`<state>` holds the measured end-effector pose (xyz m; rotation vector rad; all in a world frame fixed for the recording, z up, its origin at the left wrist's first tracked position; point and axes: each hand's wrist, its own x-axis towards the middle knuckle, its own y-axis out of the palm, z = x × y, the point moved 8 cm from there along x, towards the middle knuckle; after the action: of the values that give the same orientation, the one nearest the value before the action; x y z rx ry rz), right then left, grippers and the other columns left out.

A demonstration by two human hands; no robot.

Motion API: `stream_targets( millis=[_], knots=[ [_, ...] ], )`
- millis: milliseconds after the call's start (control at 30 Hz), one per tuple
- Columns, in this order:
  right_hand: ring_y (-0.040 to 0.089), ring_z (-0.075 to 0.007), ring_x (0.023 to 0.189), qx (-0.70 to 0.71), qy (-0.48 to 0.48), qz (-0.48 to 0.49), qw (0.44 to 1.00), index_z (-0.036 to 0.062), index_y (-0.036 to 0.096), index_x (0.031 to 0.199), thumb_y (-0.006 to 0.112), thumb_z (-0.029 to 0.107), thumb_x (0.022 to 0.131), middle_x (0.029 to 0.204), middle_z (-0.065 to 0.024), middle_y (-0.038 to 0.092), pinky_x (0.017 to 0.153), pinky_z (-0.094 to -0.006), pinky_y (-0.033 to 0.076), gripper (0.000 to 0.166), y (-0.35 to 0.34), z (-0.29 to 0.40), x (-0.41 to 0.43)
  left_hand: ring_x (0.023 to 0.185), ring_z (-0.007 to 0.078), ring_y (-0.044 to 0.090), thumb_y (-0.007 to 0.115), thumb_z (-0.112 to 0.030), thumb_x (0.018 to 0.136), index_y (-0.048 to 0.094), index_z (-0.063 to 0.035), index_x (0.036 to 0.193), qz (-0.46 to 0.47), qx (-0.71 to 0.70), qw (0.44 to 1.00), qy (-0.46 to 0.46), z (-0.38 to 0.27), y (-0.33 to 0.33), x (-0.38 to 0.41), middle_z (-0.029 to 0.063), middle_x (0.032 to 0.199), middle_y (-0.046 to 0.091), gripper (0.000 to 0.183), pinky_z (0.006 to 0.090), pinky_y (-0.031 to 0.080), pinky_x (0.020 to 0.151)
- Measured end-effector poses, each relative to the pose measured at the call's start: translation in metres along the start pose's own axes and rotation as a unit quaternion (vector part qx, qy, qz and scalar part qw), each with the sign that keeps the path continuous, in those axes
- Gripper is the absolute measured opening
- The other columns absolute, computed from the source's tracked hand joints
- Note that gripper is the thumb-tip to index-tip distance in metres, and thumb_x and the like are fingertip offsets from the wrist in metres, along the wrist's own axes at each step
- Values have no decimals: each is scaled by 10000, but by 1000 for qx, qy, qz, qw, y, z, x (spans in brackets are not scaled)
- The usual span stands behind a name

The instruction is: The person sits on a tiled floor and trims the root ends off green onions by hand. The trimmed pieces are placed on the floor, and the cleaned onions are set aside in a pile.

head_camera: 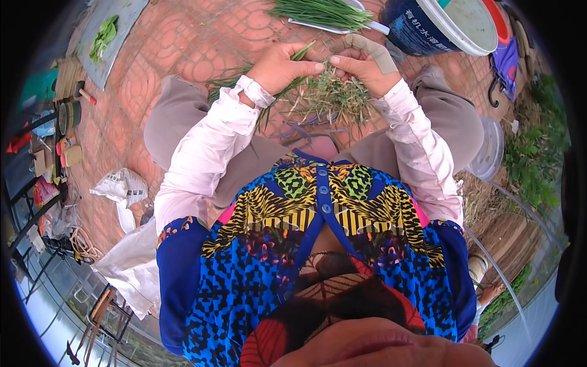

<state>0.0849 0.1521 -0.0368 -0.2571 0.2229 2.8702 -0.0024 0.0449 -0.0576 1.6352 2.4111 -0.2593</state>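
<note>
My left hand [280, 69] is closed around a few long, flat green chive-like leaves [293, 86]. They run through the palm and trail below the wrist. Facing it, my right hand [369, 66] has brownish tape on its fingers and back, with thumb and fingertips drawn together near my left thumb. Whether something thin is pinched there is too small to tell. Beneath both hands lies a loose heap of pale and green plant trimmings [339, 98]. More long leaves [229, 81] rest on the paving beside my left wrist.
Ahead, a white scoop-like tray [380, 28] holds a bundle of green leaves [323, 13]. A blue-and-white bucket [424, 27] bearing writing stands front right, near a purple umbrella [505, 69]. At left are a grey sheet [107, 50] and white sacks [124, 186]. A clear plastic tub [487, 149] sits by my right knee.
</note>
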Motion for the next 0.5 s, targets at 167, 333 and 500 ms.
stream_targets(
  millis=[167,333,500],
  knots=[
    [545,-97,627,-29,-10,38,999,-26,487,1109,642,75,776,765,-52,608,528,-215,421,381,1,-3,-1,692,72,544,681,-198,752,651,-28,864,-2,95,995,15,0,-3,1,5,734,619,206,225,426,649],
    [536,-105,617,-92,23,42,995,-9,509,1062,632,99,778,743,-56,601,534,-243,415,328,-10,-5,-10,696,66,549,646,-98,786,625,-15,879,5,84,996,-12,0,-9,-1,2,771,617,127,209,446,642],
    [594,-245,684,-514,-86,-6,854,53,576,951,591,186,804,731,-112,605,618,-338,452,199,-23,-3,-10,672,84,563,637,-113,793,610,-13,891,-9,37,999,11,-3,-12,3,27,756,627,143,217,453,626]
  ],
)
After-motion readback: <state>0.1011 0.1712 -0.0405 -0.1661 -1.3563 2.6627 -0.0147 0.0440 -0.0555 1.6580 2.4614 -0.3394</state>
